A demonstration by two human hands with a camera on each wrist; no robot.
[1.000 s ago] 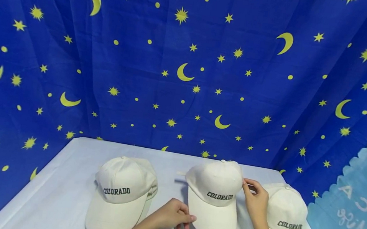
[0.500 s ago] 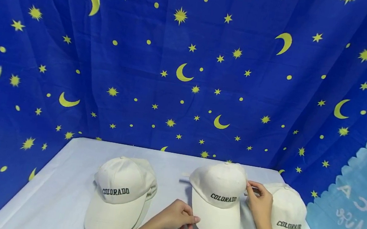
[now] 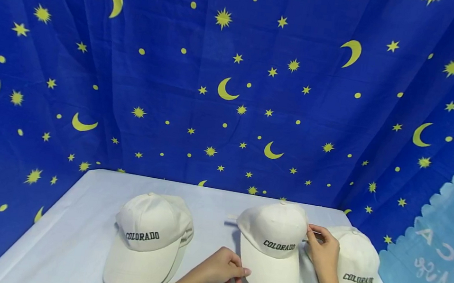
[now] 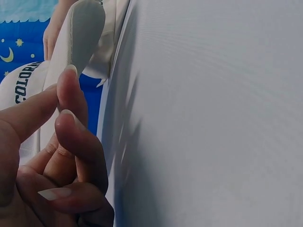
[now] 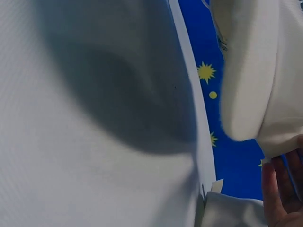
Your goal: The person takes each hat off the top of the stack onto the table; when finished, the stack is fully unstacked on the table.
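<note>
Both hands hold a cream baseball cap (image 3: 278,229) with dark COLORADO lettering, brim toward me. My left hand (image 3: 221,267) pinches the left edge of its brim between thumb and fingers; the left wrist view shows this grip on the brim (image 4: 87,38) close up. With thumb and fingertips my right hand (image 3: 323,252) grips the crown's lower right edge. Blue curtain shows beneath the cap (image 5: 248,80) in the right wrist view, so it hangs above the table. The inside of the cap is mostly hidden.
To the left, cream COLORADO caps (image 3: 147,226) sit stacked on the white table (image 3: 87,219). Another COLORADO cap (image 3: 355,261) stands at the right, partly behind my right forearm. A blue star-and-moon curtain (image 3: 174,82) closes off the back; a light blue cloth (image 3: 448,256) hangs at right.
Both hands have carried the held cap a short way to the right, more in the first half second than in the second. The other caps stay where they were.
</note>
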